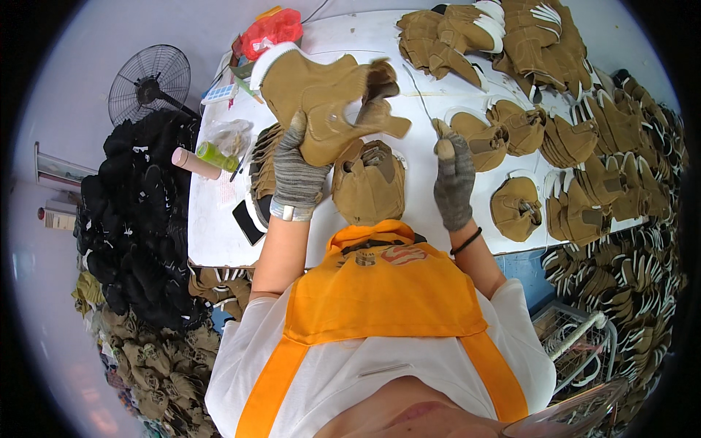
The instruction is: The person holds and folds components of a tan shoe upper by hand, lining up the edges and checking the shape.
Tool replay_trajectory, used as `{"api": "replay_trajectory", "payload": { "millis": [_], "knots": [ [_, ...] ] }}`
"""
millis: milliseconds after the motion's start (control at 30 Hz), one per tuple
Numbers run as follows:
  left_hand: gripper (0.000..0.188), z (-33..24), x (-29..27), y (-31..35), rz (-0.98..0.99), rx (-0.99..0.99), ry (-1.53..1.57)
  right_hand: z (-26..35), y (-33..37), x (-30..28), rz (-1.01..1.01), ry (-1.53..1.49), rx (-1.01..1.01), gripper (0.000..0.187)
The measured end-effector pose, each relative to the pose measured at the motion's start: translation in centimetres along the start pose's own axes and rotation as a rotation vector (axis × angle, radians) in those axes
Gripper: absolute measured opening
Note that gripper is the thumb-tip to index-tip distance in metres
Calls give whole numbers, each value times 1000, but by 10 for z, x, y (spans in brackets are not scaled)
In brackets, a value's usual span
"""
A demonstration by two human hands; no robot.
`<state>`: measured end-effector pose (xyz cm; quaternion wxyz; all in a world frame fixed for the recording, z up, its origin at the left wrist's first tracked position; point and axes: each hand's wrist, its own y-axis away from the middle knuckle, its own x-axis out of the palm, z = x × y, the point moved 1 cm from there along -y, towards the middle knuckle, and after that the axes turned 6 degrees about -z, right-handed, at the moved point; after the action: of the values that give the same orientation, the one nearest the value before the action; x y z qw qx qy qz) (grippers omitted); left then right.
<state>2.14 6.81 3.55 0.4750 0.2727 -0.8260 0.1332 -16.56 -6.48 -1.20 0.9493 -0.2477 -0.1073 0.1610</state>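
My left hand (298,171), in a grey knitted glove, is closed on a tan-brown shoe upper (310,91) with a white edge. The upper is raised above the white table, its cut flaps spreading to the right. My right hand (454,179), gloved too, has its fingers drawn together beside the upper without touching it. From its fingertips a thin dark strand or rod (420,95) runs up and away; its kind is too fine to make out. Between my hands another brown shoe upper (369,182) rests on the table near my orange apron (387,299).
Rows of brown uppers (577,212) fill the table's right side, with piles (445,36) behind. At left lie a phone (248,223), a pink bottle (196,163), a green bottle (217,155) and stacked uppers (264,164). A fan (150,86) stands beyond black heaps (139,219).
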Motion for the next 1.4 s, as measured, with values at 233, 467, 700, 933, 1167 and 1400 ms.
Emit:
{"api": "replay_trajectory", "payload": {
  "millis": [233, 467, 700, 933, 1167, 1400],
  "knots": [
    [43, 0, 2, 8, -106, 304, -884, -180, 66, -80, 425, 1155, 406, 34],
    [44, 0, 18, 14, -38, 144, -456, -239, 101, -107, 155, 742, 650, 43],
    [47, 6, -4, 0, -3, -62, 82, -76, 6, -33, 245, -119, 807, 59],
    [59, 12, -5, 16, 81, 89, -357, 50, -26, 12, 437, -274, 479, 52],
    [61, 13, -9, 22, 149, 97, -532, 30, -19, 14, 480, 117, 343, 27],
    [60, 16, 8, 28, 85, -30, -499, -11, -4, 6, 456, 171, 259, 30]
  ]
}}
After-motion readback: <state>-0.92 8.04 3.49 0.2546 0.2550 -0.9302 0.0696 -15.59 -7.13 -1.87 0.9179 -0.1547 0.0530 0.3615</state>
